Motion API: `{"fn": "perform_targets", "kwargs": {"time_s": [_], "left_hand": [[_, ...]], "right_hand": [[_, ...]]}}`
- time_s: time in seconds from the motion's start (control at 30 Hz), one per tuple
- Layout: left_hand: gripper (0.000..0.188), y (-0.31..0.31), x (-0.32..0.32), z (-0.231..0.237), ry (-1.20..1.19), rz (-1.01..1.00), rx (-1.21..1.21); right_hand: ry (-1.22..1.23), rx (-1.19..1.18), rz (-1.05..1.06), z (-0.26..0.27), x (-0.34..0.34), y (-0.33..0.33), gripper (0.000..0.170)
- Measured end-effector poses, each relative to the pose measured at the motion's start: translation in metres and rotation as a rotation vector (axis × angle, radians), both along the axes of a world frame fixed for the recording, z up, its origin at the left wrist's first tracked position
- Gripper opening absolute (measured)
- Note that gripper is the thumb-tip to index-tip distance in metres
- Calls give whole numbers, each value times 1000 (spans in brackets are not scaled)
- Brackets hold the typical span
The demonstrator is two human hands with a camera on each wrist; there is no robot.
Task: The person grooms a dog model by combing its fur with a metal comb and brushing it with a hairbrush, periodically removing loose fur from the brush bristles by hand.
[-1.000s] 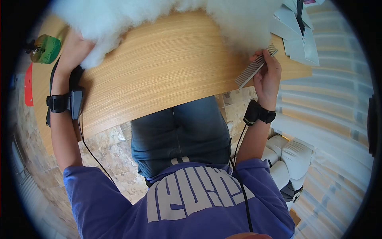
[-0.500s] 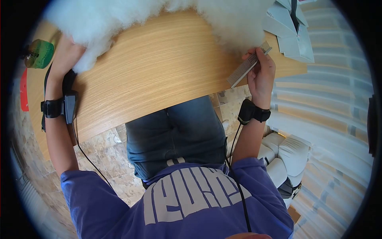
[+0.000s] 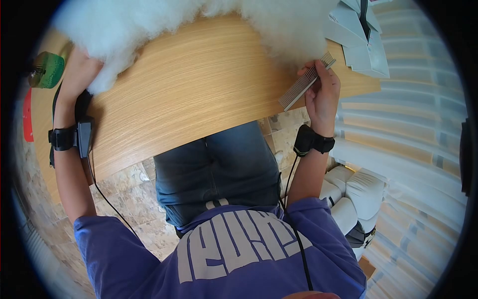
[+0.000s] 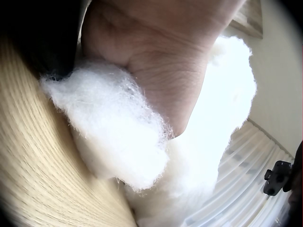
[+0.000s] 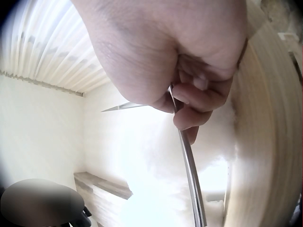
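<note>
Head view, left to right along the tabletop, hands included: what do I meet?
Green translucent object → left hand → metal comb, gripped in the right hand → white boxes. The white fluffy mass overlaps several, so it's left out.

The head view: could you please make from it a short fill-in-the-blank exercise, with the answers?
1. The right hand holds a metal ____.
2. In colour, the fluff that the left hand touches is ____.
3. Of the two hands, the ____ one is nearer the green object.

Missing words: comb; white; left.
</note>
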State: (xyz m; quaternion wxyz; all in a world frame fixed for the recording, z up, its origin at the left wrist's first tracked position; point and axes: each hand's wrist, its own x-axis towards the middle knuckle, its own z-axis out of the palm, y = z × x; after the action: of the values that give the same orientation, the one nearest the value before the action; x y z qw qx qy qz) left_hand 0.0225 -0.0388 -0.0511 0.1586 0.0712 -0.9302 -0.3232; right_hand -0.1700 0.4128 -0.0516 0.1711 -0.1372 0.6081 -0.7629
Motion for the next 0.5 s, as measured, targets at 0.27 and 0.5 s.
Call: {"fn": "perform_targets", "kwargs": {"time_s": [0.27,0.5], "left_hand": [[23,1,-1,-3,51,-24,-61],[23,-10,-2,-13,58,-53,-97]], "right_hand": [[10,14,-6,-1,0,-1,24],[28,28,-11,0,1,-3,25]]}}
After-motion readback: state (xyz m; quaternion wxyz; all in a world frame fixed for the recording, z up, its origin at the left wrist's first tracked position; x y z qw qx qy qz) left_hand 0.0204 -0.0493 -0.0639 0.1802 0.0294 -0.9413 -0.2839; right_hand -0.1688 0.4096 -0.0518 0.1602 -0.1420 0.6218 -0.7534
